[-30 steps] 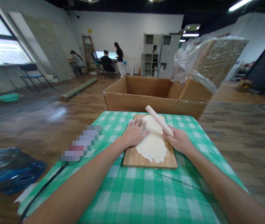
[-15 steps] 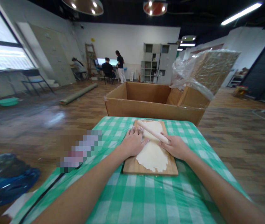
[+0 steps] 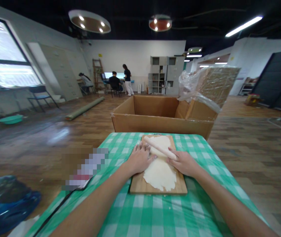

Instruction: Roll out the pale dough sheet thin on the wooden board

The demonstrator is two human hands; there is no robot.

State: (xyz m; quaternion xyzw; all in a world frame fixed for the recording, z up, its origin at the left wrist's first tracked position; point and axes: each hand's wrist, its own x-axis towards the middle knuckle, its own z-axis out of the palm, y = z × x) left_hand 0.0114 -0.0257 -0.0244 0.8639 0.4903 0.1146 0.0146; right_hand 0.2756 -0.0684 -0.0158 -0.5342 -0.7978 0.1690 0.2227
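A flat sheet of pale dough (image 3: pixel 160 171) lies on a wooden board (image 3: pixel 140 186) on a green checked tablecloth (image 3: pixel 152 214). A pale rolling pin (image 3: pixel 158 147) lies slanted across the far part of the dough. My left hand (image 3: pixel 138 159) rests flat with fingers stretched out on the board's left edge and the dough, its fingertips near the pin's left end. My right hand (image 3: pixel 182 162) is closed over the pin's right end.
An open cardboard box (image 3: pixel 160 123) stands just beyond the table, with a plastic-wrapped block (image 3: pixel 211 85) at its right. A black cable (image 3: pixel 56 207) runs off the table's left side. A blue bag (image 3: pixel 4 204) lies on the wooden floor. Three people are at desks far back.
The rolling pin, raised and tilted in my right hand a second ago, has come down onto the dough. My left hand has stayed flat on the board. The view has tilted upward.
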